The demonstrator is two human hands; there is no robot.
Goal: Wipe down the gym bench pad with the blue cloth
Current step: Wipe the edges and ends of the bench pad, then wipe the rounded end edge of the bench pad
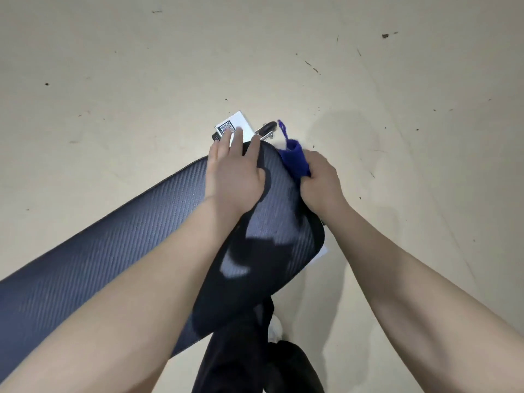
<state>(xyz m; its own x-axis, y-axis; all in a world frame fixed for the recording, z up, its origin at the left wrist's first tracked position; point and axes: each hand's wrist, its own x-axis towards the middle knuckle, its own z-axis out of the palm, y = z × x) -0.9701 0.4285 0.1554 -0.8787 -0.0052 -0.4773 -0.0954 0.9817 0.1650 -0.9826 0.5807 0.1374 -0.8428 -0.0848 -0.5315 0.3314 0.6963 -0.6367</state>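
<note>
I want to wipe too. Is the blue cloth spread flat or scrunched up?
Scrunched up: the blue cloth is bunched in the right hand.

Light: bright, even, from overhead
Shadows: dark arm shapes across the bench pad
Blur: slight motion softness
Edges: wide-angle bowing

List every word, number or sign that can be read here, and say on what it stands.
No text is readable.
White label past the pad's far end: a QR-type code, too blurred to read.
Black tag beside the label: marks too small to read.
Blue cloth, pad: no text seen.
</note>
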